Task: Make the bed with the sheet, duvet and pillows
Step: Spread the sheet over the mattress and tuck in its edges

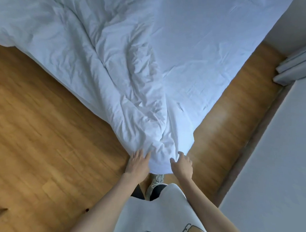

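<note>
Duvet [102, 64] lies rumpled over the left half of the bed, its bunched corner hanging over the near corner of the mattress. Sheet [195, 52] covers the right half, fairly smooth, light creases only. No pillows in view.

Left hand [138, 163] lies against the left side of the hanging corner, fingers straight and close together, pressing flat on the cloth, not curled round it. Right hand [182, 165] is on the right side of the same corner, fingers bent, thumb and fingertips seem to pinch a fold of white cloth. Cannot tell whether that fold is duvet or sheet; the two whites merge there.

Step in hand, by my read: squaring off this near corner. Task looks roughly midway: sheet is on, duvet still not spread across, pillows not yet placed.

To do it well: get a firm hold with both hands on the duvet corner only, not the sheet below. Pull toward the right edge of the bed so the big diagonal ridge flattens. Keep the pull low and even, else the sheet drags loose off the mattress corner. Then smooth from the corner inward.

Around the bed: wooden floor [42, 137] on both sides of the corner, one shoe [156, 180] just under the hanging cloth, so mind stepping on it. Grey curtain [296, 67] hangs at far right by a pale wall [278, 165]. White shirt [162, 212] with a drawing fills the bottom.
</note>
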`<state>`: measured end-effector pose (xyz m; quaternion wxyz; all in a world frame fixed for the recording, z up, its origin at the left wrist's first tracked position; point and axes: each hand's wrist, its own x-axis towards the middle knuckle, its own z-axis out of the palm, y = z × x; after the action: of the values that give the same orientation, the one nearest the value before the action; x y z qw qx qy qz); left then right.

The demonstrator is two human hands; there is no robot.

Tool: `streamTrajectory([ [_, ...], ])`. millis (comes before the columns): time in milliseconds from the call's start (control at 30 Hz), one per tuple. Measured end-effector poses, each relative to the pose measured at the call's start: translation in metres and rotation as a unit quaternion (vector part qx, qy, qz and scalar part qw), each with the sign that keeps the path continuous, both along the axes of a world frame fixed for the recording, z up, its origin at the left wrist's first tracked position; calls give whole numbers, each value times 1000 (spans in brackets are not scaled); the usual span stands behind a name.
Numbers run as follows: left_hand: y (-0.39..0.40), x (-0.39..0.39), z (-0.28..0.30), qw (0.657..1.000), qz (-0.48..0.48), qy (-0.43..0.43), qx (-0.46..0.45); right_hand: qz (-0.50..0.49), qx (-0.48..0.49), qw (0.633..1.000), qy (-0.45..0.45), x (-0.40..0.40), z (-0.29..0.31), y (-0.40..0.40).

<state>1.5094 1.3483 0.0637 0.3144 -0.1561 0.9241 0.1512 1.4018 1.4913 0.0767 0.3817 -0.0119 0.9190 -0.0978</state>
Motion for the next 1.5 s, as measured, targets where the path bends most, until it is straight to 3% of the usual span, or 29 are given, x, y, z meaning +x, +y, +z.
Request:
streamTrajectory([
  [200, -7, -1, 2, 999, -30, -8, -6, -15, -3, 1000, -21, -2, 9, 25],
  [367, 24, -45, 2, 997, -74, -30, -5, -55, -27, 998, -10, -38, 12, 66],
  [667, 171, -190, 0, 999, -32, -28, 1, -12, -70, 997, -4, -170, 2, 207],
  [967, 320, -296, 26, 995, 25, -41, 86, 65, -25, 997, -30, -298, 17, 349],
  [1233, 316, -393, 15, 994, 34, -51, 85, 105, -22, 992, -66, -403, 5, 361],
  [1367, 286, -490, -1, 993, 25, -63, 100, 109, -23, 992, -56, -483, 7, 350],
  [1500, 252, -599, 12, 996, 8, -3, 85, 82, -18, 996, -25, -567, 23, 337],
])
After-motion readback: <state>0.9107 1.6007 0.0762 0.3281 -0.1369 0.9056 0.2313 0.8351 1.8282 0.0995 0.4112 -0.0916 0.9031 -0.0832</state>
